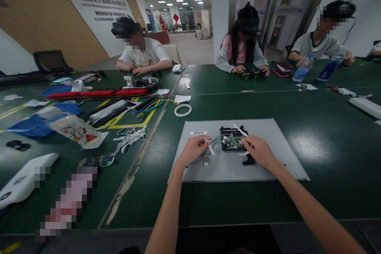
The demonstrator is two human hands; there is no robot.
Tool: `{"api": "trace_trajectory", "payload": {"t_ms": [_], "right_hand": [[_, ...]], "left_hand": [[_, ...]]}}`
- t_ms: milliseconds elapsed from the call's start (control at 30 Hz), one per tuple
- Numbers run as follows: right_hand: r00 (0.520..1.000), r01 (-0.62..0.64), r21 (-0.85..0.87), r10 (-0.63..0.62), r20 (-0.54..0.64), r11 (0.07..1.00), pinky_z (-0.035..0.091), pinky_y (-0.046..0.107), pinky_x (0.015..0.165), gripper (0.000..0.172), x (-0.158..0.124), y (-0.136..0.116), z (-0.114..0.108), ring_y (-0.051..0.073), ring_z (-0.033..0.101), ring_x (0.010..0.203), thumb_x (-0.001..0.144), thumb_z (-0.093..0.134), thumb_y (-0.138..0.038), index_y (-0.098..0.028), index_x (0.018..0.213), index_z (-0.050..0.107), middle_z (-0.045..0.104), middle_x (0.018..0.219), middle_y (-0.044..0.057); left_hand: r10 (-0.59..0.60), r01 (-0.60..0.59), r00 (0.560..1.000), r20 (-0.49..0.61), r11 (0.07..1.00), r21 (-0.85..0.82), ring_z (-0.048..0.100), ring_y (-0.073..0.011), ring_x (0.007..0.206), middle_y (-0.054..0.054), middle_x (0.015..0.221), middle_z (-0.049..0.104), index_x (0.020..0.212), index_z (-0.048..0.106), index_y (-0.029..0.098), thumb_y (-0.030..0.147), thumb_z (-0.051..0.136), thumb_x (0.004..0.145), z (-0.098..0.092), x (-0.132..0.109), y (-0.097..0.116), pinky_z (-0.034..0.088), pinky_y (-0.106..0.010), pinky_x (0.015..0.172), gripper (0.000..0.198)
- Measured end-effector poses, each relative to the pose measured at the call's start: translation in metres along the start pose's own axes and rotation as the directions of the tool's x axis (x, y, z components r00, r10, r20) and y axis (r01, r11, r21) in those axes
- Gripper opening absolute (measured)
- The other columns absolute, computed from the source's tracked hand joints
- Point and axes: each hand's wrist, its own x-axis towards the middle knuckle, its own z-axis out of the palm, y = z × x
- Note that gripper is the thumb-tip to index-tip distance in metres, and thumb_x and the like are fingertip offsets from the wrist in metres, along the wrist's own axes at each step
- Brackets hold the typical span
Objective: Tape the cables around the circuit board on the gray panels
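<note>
A light grey flat panel (274, 135) lies on the green table in front of me. On it sits a black frame with a green circuit board (231, 141), and grey wires (214, 141) run out from its left side. My left hand (193, 151), over the panel's left part, pinches a short white tape strip (211, 149). Between the fingertips of my right hand (262, 151) is another white strip (239, 129), slanting up over the board's upper right edge. A small black part (248, 159) shows beneath the right hand.
Beyond the panel lies a white tape roll (182, 115). Leftward are eyeglasses (107, 160), white cords (131, 138), blue trays (31, 126) and a white device (28, 176). Three people sit across the table; bottles (303, 67) stand at the right. A small wrench (187, 85) lies farther back.
</note>
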Motion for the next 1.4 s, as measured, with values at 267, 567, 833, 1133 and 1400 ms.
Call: {"api": "trace_trajectory", "payload": {"t_ms": [267, 567, 833, 1133, 1400], "right_hand": [[0.975, 0.174, -0.02, -0.169, 0.145, 0.985, 0.043, 0.027, 0.076, 0.022, 0.006, -0.05, 0.005, 0.014, 0.056, 0.083, 0.094, 0.038, -0.024, -0.017, 0.093, 0.06, 0.06, 0.091, 0.005], [0.865, 0.434, -0.107, -0.38, 0.328, 0.895, 0.045, 0.033, 0.081, 0.02, 0.005, -0.086, 0.043, 0.018, 0.053, 0.092, 0.089, 0.043, -0.016, -0.015, 0.1, 0.06, 0.059, 0.099, 0.008], [0.913, 0.367, -0.147, -0.324, 0.248, 0.919, 0.041, 0.037, 0.095, 0.027, -0.002, -0.087, 0.051, 0.022, 0.049, 0.108, 0.087, 0.044, -0.014, -0.012, 0.109, 0.058, 0.057, 0.113, 0.01], [0.91, 0.381, -0.164, -0.338, 0.238, 0.91, 0.04, 0.036, 0.099, 0.039, -0.013, -0.083, 0.062, 0.021, 0.049, 0.115, 0.088, 0.041, -0.015, -0.009, 0.125, 0.05, 0.057, 0.121, 0.012], [0.914, 0.369, -0.149, -0.329, 0.238, 0.917, 0.041, 0.035, 0.099, 0.04, -0.014, -0.085, 0.06, 0.02, 0.049, 0.117, 0.087, 0.042, -0.013, -0.008, 0.125, 0.05, 0.056, 0.122, 0.013]], "left_hand": [[-0.006, 0.005, 0.999, 0.036, 1.0, 0.026, 0.053, -0.0109, 0.059, 0.0, 0.068, 0.064, 0.096, 0.067, 0.016, 0.033, 0.053, 0.081, 0.003, -0.009, -0.003, 0.039, -0.02, 0.057, 0.027], [-0.007, 0.003, 0.999, 0.046, 0.996, 0.094, 0.052, -0.0114, 0.059, 0.003, 0.065, 0.06, 0.1, 0.065, 0.017, 0.024, 0.057, 0.075, 0.006, -0.012, -0.004, 0.038, -0.019, 0.057, 0.027], [0.035, -0.043, 0.998, 0.056, 0.987, 0.158, 0.053, -0.0117, 0.06, 0.003, 0.065, 0.059, 0.099, 0.065, 0.018, 0.021, 0.057, 0.074, 0.009, -0.013, -0.004, 0.038, -0.02, 0.058, 0.026], [0.05, -0.069, 0.994, 0.092, 0.973, 0.221, 0.057, -0.0167, 0.078, -0.002, 0.087, 0.065, 0.101, 0.065, 0.021, 0.018, 0.06, 0.073, 0.01, -0.016, 0.005, 0.043, -0.025, 0.075, 0.029], [0.139, -0.147, 0.989, 0.05, 0.948, 0.283, 0.055, -0.0135, 0.072, -0.003, 0.09, 0.059, 0.098, 0.064, 0.02, 0.018, 0.055, 0.078, 0.006, -0.018, 0.003, 0.043, -0.024, 0.07, 0.022]]}}
